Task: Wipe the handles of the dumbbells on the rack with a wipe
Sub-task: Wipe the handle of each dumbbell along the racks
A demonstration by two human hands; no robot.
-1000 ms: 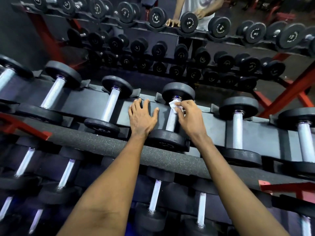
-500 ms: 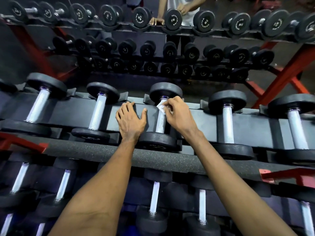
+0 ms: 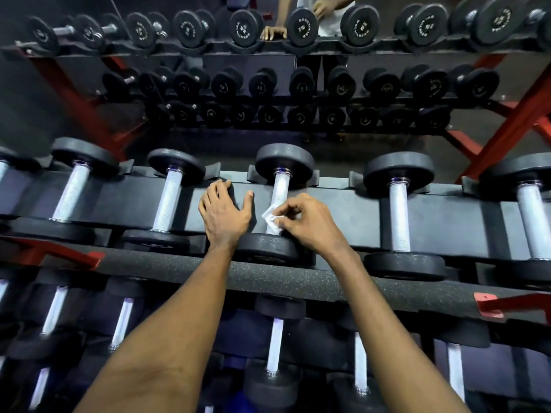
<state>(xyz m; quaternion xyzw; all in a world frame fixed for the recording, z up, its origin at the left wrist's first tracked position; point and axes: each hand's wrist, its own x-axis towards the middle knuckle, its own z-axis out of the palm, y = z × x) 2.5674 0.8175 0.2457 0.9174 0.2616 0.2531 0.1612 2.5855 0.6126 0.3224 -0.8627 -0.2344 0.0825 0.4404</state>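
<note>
1. Wiping in progress: right hand [image 3: 310, 225] pinches a small crumpled white wipe [image 3: 270, 219] between curled fingers and thumb, pressing it on the knurled silver handle [image 3: 281, 189] of the black round-headed centre dumbbell [image 3: 284, 163].
2. Wipe sits at the low end of that handle, just above the centre dumbbell's near head [image 3: 268, 248]. The upper stretch of the handle is bare.
3. Why pinch rather than wrap, my read: the wipe is small, and fingertips put pressure into the knurling while sliding along the bar.
4. Left hand [image 3: 223, 216]: fingers straight and spread, flat on the dark metal rack shelf [image 3: 343, 210] just left of the centre dumbbell, gripping nothing. The thumb points at the handle but stays apart from it. Probably a brace for leaning in. Can't tell if its heel touches the near head.
5. Centre dumbbell lies in its cradle with the handle facing up, so no lift is needed to reach it.
6. Matching dumbbells lie right [image 3: 399, 216] and left [image 3: 168, 201] of the centre dumbbell, with more on the lower tier [image 3: 275, 347] below it. No hand is on them. Can't tell which are done.
7. Beyond the centre dumbbell stands a second rack with red legs [image 3: 512, 129]. Another person's hand [image 3: 272, 32] rests on its top tier.
</note>
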